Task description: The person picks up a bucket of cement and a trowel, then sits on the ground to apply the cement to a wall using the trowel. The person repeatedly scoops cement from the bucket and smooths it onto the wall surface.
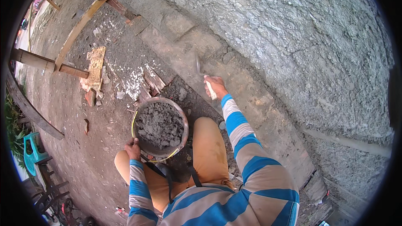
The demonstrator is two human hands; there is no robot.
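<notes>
My right hand (215, 87) is closed around the pale handle of a trowel (198, 65). Its blade is seen nearly edge-on, over the cement ledge (205, 44) at the foot of the wall; whether it touches the ledge I cannot tell. Between my knees and the rubble stands a round bucket (182, 115) filled with lumpy grey mortar (161, 125). My left hand (133, 148) grips the near left side of the bucket's rim, where a yellow band runs along the edge.
A rough grey cement wall (301, 50) rises on the right. Broken wood and white flakes lie beyond the bucket, beside a plank (96, 65). Wooden posts and braces (79, 25) stand at far left. A teal plastic stool (32, 152) is at the left edge.
</notes>
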